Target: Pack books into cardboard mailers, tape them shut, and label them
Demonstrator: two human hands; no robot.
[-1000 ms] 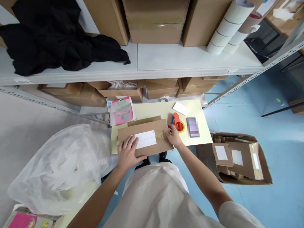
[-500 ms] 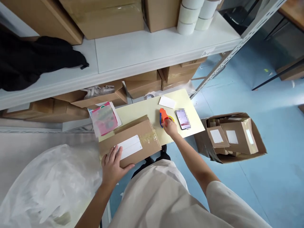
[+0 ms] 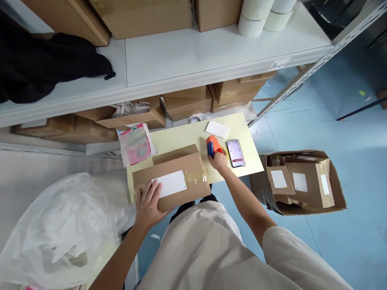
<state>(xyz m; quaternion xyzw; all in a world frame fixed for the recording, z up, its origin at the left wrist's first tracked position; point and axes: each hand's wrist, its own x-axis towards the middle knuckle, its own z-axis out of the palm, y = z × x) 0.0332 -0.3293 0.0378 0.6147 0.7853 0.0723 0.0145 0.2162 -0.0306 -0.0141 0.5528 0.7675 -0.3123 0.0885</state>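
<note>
A brown cardboard box [image 3: 181,169] with a white label and clear tape lies on a small pale yellow table [image 3: 187,137]. My left hand [image 3: 149,201] rests flat on the box's near left corner, fingers spread. My right hand [image 3: 218,160] is wrapped round an orange tape dispenser [image 3: 212,146] just to the right of the box. A phone [image 3: 235,152] and a white card [image 3: 216,129] lie beside the dispenser.
An open carton [image 3: 332,189] of labelled parcels sits on the blue floor at right. A big clear plastic bag [image 3: 60,225] is at left. A pink packet [image 3: 135,143] lies at the table's back left. White shelving [image 3: 193,60] holds cartons, tape rolls and black cloth.
My right hand has left the box's taped end and taken hold of the tape dispenser. The left hand stays on the box. The view has shifted.
</note>
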